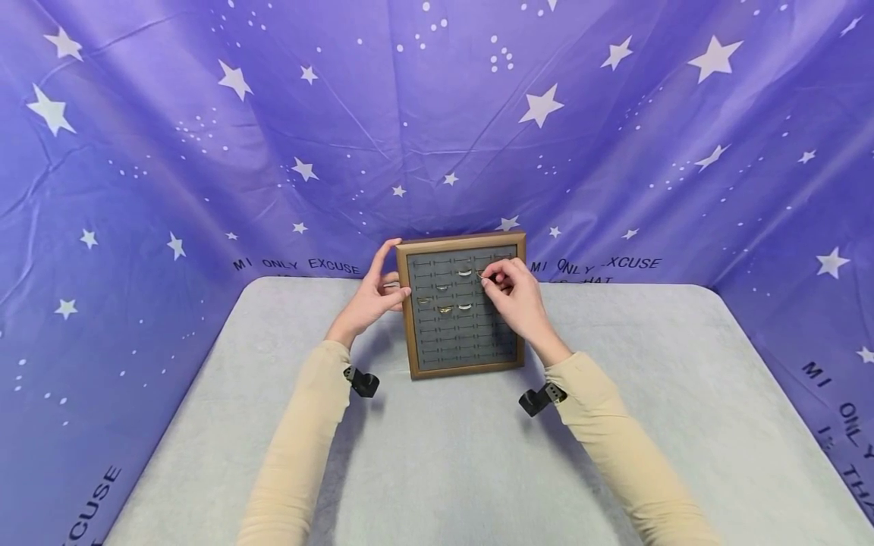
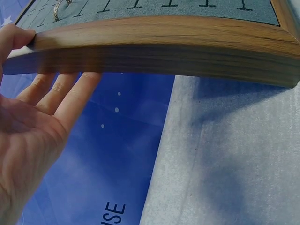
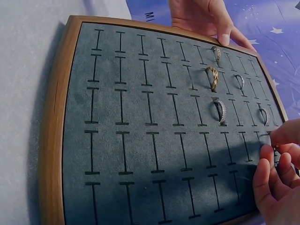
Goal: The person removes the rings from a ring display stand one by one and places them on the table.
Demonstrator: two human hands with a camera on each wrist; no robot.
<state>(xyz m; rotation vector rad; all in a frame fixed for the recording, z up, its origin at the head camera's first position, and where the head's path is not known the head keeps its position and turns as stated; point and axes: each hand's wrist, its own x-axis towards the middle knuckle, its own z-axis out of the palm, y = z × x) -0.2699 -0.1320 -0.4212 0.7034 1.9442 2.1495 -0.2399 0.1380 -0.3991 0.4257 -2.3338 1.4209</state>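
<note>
A ring display board (image 1: 466,370) with a brown wood-look frame and a grey slotted pad stands tilted up on the table. My left hand (image 1: 372,299) grips its left side, thumb on the front edge; in the left wrist view that hand's other fingers (image 2: 77,96) reach the frame's side and back. With thumb and fingertips, my right hand (image 1: 515,296) pinches a small gold-toned ring (image 1: 481,274) at a slot in the upper right, mostly hidden by the fingers. Several rings sit in other slots, among them a gold one (image 3: 213,78) and a silver stone-set one (image 3: 220,111).
A pale grey table (image 1: 437,455) lies under the board. Purple cloth (image 1: 410,114) with white stars and lettering hangs behind and at both sides, close to the board's top edge. Each wrist wears a small black camera (image 1: 365,383).
</note>
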